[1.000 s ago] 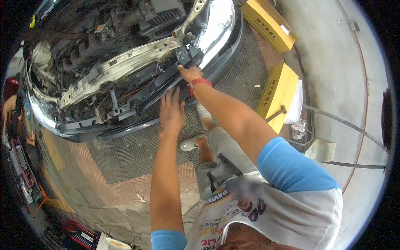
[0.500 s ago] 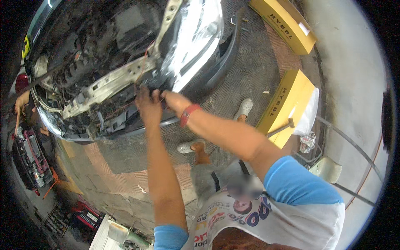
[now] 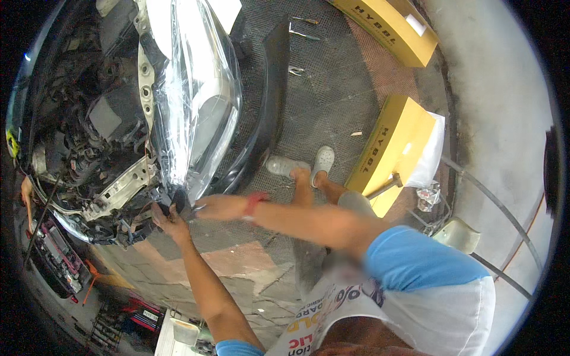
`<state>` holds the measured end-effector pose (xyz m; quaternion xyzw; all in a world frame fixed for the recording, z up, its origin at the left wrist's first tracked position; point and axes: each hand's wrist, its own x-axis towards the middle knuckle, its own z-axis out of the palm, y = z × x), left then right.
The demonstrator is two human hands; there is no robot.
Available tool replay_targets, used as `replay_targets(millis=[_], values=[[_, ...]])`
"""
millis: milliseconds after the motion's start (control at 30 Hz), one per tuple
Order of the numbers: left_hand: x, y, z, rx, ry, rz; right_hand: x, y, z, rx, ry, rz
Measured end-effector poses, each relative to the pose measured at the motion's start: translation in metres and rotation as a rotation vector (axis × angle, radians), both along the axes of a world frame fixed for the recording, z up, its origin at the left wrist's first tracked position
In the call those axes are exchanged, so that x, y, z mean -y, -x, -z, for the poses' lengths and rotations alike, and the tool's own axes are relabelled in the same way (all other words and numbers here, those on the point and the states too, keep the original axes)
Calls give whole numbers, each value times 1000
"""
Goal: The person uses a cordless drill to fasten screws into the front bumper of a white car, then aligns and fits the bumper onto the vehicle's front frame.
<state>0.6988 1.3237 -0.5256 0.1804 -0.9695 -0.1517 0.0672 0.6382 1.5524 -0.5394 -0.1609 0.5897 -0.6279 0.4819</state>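
A large headlight (image 3: 217, 101) wrapped in clear shiny film sits at the front corner of a car with an exposed engine bay (image 3: 83, 113). At its lower end my left hand (image 3: 170, 223) has thumb and fingers bent around a dark plastic part (image 3: 173, 196). Just to the right, my right hand (image 3: 221, 207) reaches to the headlight's lower tip; its fingers are smeared by motion, and a small pale tip shows near them. A light metal crossbar (image 3: 122, 188) runs left from the headlight. The black bumper or fender edge (image 3: 264, 121) curves on the right.
Two yellow cartons (image 3: 383, 148) lie to the right, with a hammer (image 3: 386, 187) on the nearer one. Hand tools (image 3: 304, 32) lie on the dark mat. Another person's hand (image 3: 27, 193) is at the far left, above a removed dark car part (image 3: 56, 258).
My view and body have shifted toward the headlight, so the car appears farther left. Both hands stay close together at the headlight's lower end; my right hand has moved slightly apart.
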Motion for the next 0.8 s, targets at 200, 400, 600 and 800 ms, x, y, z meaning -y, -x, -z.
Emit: replay_targets(millis=[200,400,600,800], values=[[-34,2,0,-163,33,-33,-268,80,46,239,-279,631],[-44,5,12,-217,178,-128,-370,186,90,194,-485,1138],[-55,11,5,-73,211,-211,-316,269,138,-100,-586,889],[-63,18,6,1,183,-279,-274,300,172,-28,-262,836]])
